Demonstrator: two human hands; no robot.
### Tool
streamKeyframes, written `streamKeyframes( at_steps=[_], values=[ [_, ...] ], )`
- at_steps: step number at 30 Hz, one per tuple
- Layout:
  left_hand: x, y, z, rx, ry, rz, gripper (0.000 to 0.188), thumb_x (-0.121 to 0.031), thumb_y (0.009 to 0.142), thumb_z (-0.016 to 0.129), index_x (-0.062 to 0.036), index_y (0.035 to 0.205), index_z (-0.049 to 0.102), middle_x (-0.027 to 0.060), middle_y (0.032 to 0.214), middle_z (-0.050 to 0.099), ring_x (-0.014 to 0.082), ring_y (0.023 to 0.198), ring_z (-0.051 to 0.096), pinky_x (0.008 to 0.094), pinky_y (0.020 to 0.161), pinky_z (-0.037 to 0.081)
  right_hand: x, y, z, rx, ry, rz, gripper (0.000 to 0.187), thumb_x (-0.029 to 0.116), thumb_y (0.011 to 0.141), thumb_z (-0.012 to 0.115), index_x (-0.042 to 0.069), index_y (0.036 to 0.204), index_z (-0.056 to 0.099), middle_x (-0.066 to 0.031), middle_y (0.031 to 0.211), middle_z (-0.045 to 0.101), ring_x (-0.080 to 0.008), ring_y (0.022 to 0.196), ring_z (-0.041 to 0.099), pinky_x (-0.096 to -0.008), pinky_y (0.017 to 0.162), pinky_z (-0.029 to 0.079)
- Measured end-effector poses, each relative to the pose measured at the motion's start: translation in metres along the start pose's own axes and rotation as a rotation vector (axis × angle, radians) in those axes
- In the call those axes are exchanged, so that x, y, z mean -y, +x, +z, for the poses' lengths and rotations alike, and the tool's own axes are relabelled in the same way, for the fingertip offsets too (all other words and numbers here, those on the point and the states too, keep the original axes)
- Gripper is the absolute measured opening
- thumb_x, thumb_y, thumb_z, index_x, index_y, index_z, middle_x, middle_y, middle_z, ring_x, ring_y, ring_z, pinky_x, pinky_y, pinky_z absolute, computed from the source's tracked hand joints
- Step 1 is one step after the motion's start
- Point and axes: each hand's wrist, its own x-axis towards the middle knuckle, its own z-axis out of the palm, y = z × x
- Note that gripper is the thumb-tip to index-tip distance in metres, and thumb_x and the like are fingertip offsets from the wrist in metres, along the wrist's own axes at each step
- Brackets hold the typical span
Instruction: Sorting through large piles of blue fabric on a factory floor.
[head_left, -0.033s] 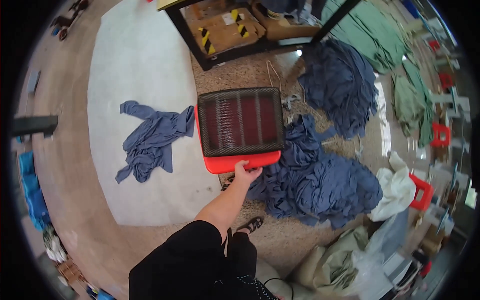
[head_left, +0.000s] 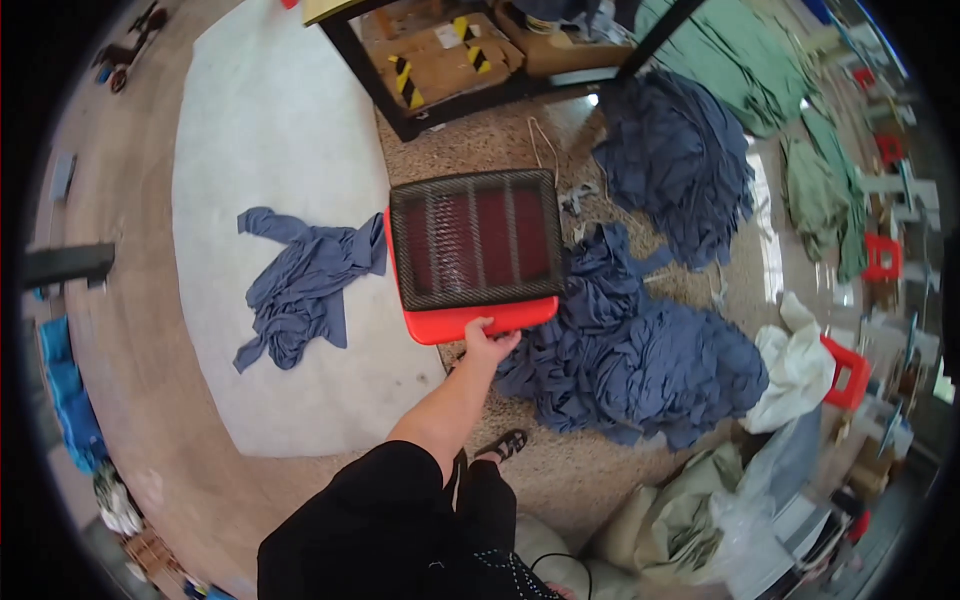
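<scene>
My left hand (head_left: 490, 343) grips the near edge of a red plastic stool (head_left: 440, 326), thumb on top and fingers curled at the rim. A black mesh seat pad (head_left: 480, 240) with dark red showing through covers most of the stool's top. The stool's legs are hidden beneath it, and I cannot tell whether it touches the floor. Just right of the stool lies a large heap of blue-grey cloth (head_left: 650, 360). To its left, a crumpled blue-grey garment (head_left: 305, 280) is spread on a white sheet (head_left: 270, 130). My right hand is not in view.
A black-framed table (head_left: 385, 95) stands at the far side. Another blue-grey cloth pile (head_left: 675, 165) and green cloth (head_left: 740, 65) lie far right. Nearer on the right are white cloth (head_left: 795, 365), another red stool (head_left: 846, 372) and an olive sack (head_left: 680, 515). My sandalled foot (head_left: 505, 445) shows below.
The view has shifted slightly, with the stool and my left hand now a little further left and higher in the picture. The grip on the stool's edge is the same.
</scene>
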Motion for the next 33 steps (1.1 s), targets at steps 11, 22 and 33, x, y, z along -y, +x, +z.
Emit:
streamKeyframes(
  at_steps=[11,22,33],
  values=[
    [-0.238,-0.057,0.093,0.351,0.668,0.748,0.023,-0.017,0.071,0.046,-0.0102,0.093,0.049,0.0043,0.093,0.054,0.0249,0.09,0.05,0.044,0.081,0.039,0.092,0.01,0.093,-0.164,-0.204,0.428,0.035,0.03,0.083,0.05,0.002,0.102,0.048,-0.0057,0.098,0.048,-0.0124,0.091,0.043,-0.0257,0.078,0.035],
    [-0.183,-0.078,0.036,0.027,1.123,0.733,0.019,-0.009,0.069,0.044,-0.0117,0.051,0.036,0.0029,0.046,0.034,0.0165,0.035,0.036,0.0313,0.03,0.026,0.038,0.056,0.067,-0.156,0.002,-0.095,0.019,0.024,0.083,0.052,0.006,0.078,0.055,0.0033,0.068,0.051,-0.0058,0.064,0.046,-0.0205,0.059,0.038],
    [-0.013,-0.064,0.06,0.045,1.965,0.213,0.014,-0.004,0.073,0.043,-0.0034,0.085,0.05,0.0099,0.067,0.05,0.026,0.057,0.054,0.0351,0.042,0.04,0.152,0.055,0.107,-0.246,-0.054,-0.445,0.027,0.026,0.079,0.055,0.0,0.084,0.058,-0.0056,0.069,0.057,-0.0098,0.063,0.051,-0.023,0.059,0.041]
  ],
)
